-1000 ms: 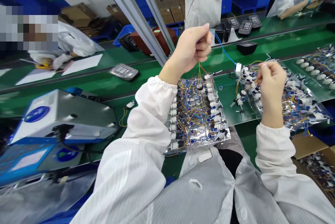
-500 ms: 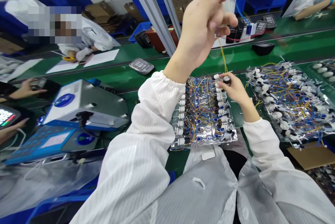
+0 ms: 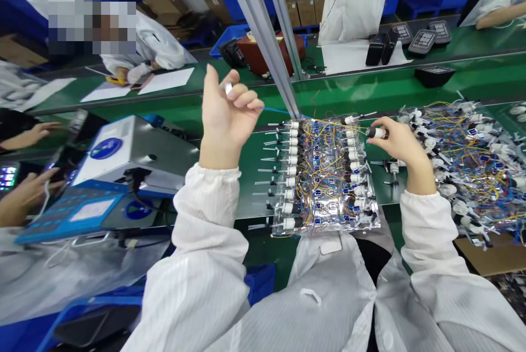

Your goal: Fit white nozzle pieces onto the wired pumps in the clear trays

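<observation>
The right hand [image 3: 400, 142] is closest to the work: thumb and fingertips pinch a black-capped white valve [image 3: 376, 132] just past the right edge of a clear film sheet of white valves and coloured wires [image 3: 324, 176]. A moment earlier, those fingers were at the sheet's top edge, further left. The left hand [image 3: 227, 113] has dropped from its high position and now stands upright above a white striped sleeve [image 3: 205, 220], up and left of the sheet. Its fingers are half curled, with a small white connector [image 3: 227, 88] at their tips, and a blue wire [image 3: 279, 111] runs from them toward the sheet. A second wired sheet [image 3: 468, 176] lies just right of the right hand on a green conveyor belt [image 3: 255, 198]. Left of the left hand sits a grey machine [image 3: 135, 154] beside a blue keypad panel [image 3: 69, 212]. Farther off, digital meters [image 3: 423, 42] lie near a person in a white coat [image 3: 355, 6].
</observation>
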